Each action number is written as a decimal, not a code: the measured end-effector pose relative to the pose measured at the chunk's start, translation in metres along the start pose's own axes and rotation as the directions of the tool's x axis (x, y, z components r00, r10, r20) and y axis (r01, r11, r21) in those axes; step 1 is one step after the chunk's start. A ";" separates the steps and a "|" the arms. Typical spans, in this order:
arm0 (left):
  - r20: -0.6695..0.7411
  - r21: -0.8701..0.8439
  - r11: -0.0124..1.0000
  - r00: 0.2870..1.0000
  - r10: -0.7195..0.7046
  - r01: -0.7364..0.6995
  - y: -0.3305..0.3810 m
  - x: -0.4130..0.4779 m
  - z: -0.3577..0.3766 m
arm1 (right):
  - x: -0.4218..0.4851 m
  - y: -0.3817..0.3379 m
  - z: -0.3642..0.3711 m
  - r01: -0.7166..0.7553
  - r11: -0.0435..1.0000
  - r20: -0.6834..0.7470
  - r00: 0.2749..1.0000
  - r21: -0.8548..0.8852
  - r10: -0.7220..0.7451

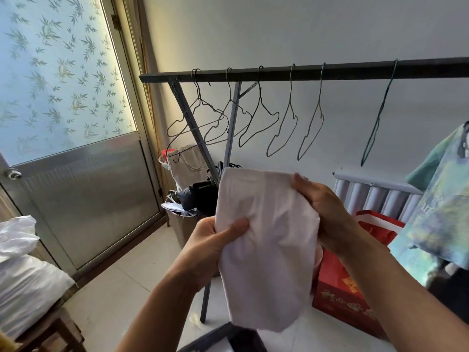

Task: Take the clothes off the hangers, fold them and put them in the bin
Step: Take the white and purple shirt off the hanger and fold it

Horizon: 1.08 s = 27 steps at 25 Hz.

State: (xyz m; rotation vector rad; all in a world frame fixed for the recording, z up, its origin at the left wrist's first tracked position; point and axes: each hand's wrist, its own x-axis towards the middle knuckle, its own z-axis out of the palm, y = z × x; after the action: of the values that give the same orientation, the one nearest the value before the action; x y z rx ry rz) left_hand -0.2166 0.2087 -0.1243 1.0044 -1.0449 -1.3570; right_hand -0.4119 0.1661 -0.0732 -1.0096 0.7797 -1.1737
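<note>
White and thin, the folded garment (266, 250) is held in mid-air in front of the rail (355, 71) of bare wire hangers (260, 97), between both hands: the left hand (215, 242) pinches its left edge with the thumb across the front, and the right hand (321, 207) grips the upper right corner. It looks light, limp and not slippery, so it will likely sag wherever unsupported; holding at edges and corners should keep the fold flat. A blue-green garment (441, 199) hangs at far right.
</note>
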 end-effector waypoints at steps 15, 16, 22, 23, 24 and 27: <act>-0.058 0.165 0.935 0.943 0.328 -0.315 0.015 -0.002 0.008 | -0.006 0.022 0.001 -0.051 0.999 -0.114 0.992 -0.010 0.049; 0.035 0.176 0.934 0.951 0.308 -0.310 0.013 -0.005 0.005 | -0.006 0.020 0.001 -0.055 0.998 -0.123 0.991 0.009 0.056; 0.183 0.799 0.443 0.866 0.466 -0.407 0.009 -0.009 -0.001 | -0.006 0.015 0.002 -0.201 0.974 -0.065 0.976 0.104 0.208; 0.185 0.832 0.367 0.833 0.522 -0.415 0.010 -0.008 -0.001 | -0.006 0.016 0.002 -0.234 0.962 -0.051 0.969 0.141 0.243; 0.190 0.853 0.311 0.805 0.562 -0.419 0.012 -0.008 -0.002 | -0.006 0.017 0.002 -0.259 0.949 -0.037 0.962 0.181 0.269; 0.242 0.887 0.158 0.728 0.641 -0.434 0.017 -0.010 -0.008 | -0.005 0.016 -0.003 -0.296 0.928 0.008 0.953 0.226 0.301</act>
State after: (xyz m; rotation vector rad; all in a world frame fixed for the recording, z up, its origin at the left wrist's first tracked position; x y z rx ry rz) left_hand -0.2040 0.2183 -0.1099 1.2829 -1.8525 0.1051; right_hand -0.4096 0.1719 -0.0895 -0.6618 0.7717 -0.9860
